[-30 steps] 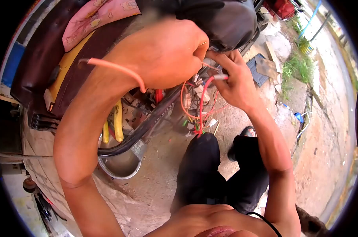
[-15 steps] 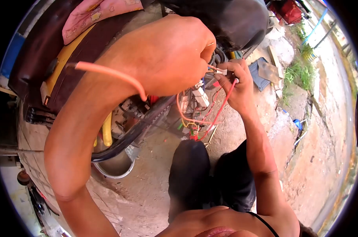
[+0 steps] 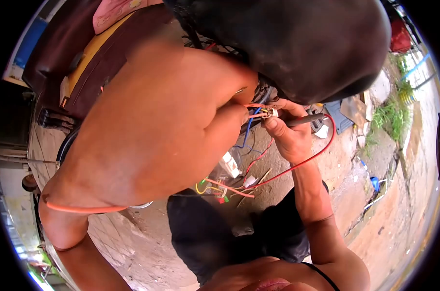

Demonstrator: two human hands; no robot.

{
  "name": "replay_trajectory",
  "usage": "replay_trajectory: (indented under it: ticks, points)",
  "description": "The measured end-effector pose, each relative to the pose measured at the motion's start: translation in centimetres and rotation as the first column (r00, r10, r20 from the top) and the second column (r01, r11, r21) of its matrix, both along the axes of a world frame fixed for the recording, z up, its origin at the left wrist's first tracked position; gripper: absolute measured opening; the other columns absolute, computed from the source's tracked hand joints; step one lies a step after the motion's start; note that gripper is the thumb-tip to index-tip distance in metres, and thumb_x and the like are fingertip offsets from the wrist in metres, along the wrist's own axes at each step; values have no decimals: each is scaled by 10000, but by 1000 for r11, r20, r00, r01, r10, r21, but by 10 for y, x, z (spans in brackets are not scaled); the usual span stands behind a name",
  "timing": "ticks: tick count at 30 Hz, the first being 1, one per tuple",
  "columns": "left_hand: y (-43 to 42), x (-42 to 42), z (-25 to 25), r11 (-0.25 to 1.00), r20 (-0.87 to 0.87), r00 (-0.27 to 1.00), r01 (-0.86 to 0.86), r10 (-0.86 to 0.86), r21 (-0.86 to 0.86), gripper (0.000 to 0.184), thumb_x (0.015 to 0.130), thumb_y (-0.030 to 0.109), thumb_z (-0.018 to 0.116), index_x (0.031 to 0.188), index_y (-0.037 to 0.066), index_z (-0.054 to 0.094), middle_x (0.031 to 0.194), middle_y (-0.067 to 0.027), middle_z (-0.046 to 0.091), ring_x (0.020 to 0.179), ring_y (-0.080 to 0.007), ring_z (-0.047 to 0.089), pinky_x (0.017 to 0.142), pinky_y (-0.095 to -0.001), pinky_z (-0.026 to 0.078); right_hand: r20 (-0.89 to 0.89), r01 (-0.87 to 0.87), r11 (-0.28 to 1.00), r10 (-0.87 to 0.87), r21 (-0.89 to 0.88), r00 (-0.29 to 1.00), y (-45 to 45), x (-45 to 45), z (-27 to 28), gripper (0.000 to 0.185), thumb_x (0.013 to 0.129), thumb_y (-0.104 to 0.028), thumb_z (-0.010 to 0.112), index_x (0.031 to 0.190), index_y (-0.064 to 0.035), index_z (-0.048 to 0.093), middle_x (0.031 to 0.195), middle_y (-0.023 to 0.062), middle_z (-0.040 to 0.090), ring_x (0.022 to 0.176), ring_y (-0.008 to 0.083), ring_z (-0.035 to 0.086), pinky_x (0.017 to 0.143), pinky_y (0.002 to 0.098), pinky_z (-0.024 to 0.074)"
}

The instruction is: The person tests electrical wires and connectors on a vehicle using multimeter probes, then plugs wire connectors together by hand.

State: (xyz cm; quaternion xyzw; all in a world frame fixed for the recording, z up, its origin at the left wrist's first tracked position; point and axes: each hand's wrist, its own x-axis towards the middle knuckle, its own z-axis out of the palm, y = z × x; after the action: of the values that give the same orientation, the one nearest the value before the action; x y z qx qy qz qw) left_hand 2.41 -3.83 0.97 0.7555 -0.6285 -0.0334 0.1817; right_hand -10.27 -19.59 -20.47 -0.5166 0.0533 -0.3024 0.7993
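Note:
My left hand point(image 3: 215, 92) is large and close to the camera, its fingers closed on the ends of thin orange wires point(image 3: 254, 106). These wires run to a small white plug connector point(image 3: 272, 113), pinched between the thumb and fingers of my right hand point(image 3: 293, 133). By my right fingers a dark sleeve point(image 3: 305, 120) leads into a red wire point(image 3: 332, 133) that loops down and left. A blue wire point(image 3: 249, 130) hangs between the hands. Below, another white connector point(image 3: 230, 165) dangles among loose red and yellow wires. An orange wire point(image 3: 86, 209) crosses in front of my left forearm.
A large black rounded cover point(image 3: 322, 43) juts over the hands from the top. At upper left are a maroon padded panel point(image 3: 50, 68) and a pink floral cloth point(image 3: 118, 12). Rough concrete, grass point(image 3: 392, 119) and a blue scrap point(image 3: 374, 183) lie to the right.
The view has shifted, and the black cover fills more of the top. My left hand looks larger and lower. The orange wire end has swung down along my forearm; both hands keep their holds.

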Motion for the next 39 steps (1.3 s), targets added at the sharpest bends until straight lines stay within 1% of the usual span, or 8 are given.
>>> replay_trajectory:
  ticks: [3, 4, 7, 9, 13, 17, 26, 39]
  points:
    - [0, 4, -2, 1000, 46, 999, 20, -20, -4, 158, 784, 20, 741, 940, 8, 757, 777, -123, 727, 693, -218, 710, 633, -307, 524, 68, -81, 995, 85, -65, 994, -9, 2, -7, 283, 898, -21, 758, 1154, -7, 636, 1008, 46, 712, 876, 105, 641, 773, 247, 515]
    - [-1, 4, -3, 1000, 52, 999, 10, -11, 15, 172, 778, 32, 748, 949, 26, 761, 827, -119, 733, 749, -240, 708, 679, -330, 526, 59, -114, 994, 114, -6, 992, -11, 0, -4, 262, 898, -39, 766, 1139, 0, 671, 1032, 60, 721, 887, 108, 646, 785, 252, 515]
    - [0, 4, -9, 998, 102, 995, -12, 5, 69, 203, 764, 61, 762, 967, 69, 767, 942, -102, 736, 894, -303, 679, 802, -394, 508, -55, -121, 984, 115, -129, 992, -18, -4, 0, 240, 897, -59, 770, 1118, 11, 705, 1025, 59, 731, 898, 116, 649, 805, 259, 516]
    - [0, 3, -13, 995, 122, 992, -28, 16, 98, 218, 756, 78, 768, 973, 92, 769, 994, -88, 731, 974, -341, 645, 870, -434, 482, 23, -80, 978, 86, -191, 996, -19, 1, 1, 251, 886, -85, 785, 1113, 7, 730, 1014, 46, 738, 927, 136, 654, 840, 278, 518]
    - [0, 1, -11, 991, 27, 999, -41, 38, 130, 220, 758, 73, 763, 977, 89, 768, 970, -83, 731, 911, -326, 663, 825, -411, 498, -52, -105, 968, 96, -228, 994, -23, -6, 3, 270, 881, -99, 792, 1126, 0, 734, 1032, 49, 740, 959, 150, 654, 866, 291, 516]
    - [-1, 0, -9, 994, 97, 995, -25, 15, 108, 213, 769, 65, 752, 980, 86, 767, 935, -84, 732, 854, -320, 677, 783, -399, 510, -68, -89, 987, 80, -136, 994, -17, -7, 10, 260, 887, -87, 783, 1126, 0, 731, 1035, 55, 742, 951, 152, 657, 863, 289, 522]
    - [-3, 4, -22, 998, 138, 990, -4, -5, 67, 201, 798, 85, 739, 998, 84, 749, 899, -102, 718, 821, -338, 666, 745, -419, 510, -140, -44, 987, 22, -156, 990, -10, -12, 30, 293, 895, -39, 763, 1172, 0, 677, 996, 41, 733, 863, 85, 632, 749, 234, 483]
    - [-10, 6, -29, 1000, 109, 994, 14, -12, -23, 192, 813, 84, 736, 1004, 100, 735, 842, -106, 694, 719, -315, 665, 654, -392, 513, -60, -22, 987, 13, -160, 998, -6, -9, 39, 227, 902, -16, 743, 1115, -8, 664, 976, 38, 711, 888, 101, 641, 797, 249, 499]
